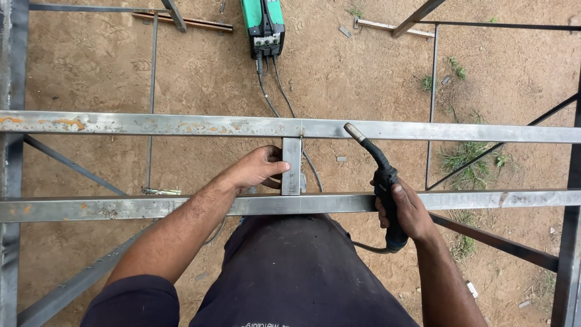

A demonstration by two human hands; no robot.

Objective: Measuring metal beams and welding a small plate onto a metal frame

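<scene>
head view, looking straight down, with the short upright steel piece (291,166) as landmark. it stands between the far steel rail (181,125) above it and the near steel rail (121,207) below it, its ends meeting both. the left hand (259,168) lies just left of the piece, fingers curled around its left edge and the thumb pressed against its face, so the hand is closed on it; the fingertips behind the piece are hidden. the left forearm runs down and left from there to a dark sleeve (130,301), cut off by the bottom edge. right of the piece, the right hand (407,211) is wrapped in a fist around the black handle of a welding torch (380,175), at the level of the near rail; the palm side is hidden. the torch's curved neck rises up and left, its metal nozzle close to the far rail, a little right of the piece's top end; whether it touches the rail is hard to make out. the torch's cable leaves the handle's lower end and vanishes behind the person's dark clothing (290,272), which fills the space below the piece. far above the piece, on the dirt ground (91,66), sits a green welding machine (264,24), its top cut off, with two cables (272,91) leading down behind the far rail. thin frame bars (433,91) lie further out to the sides.
</scene>
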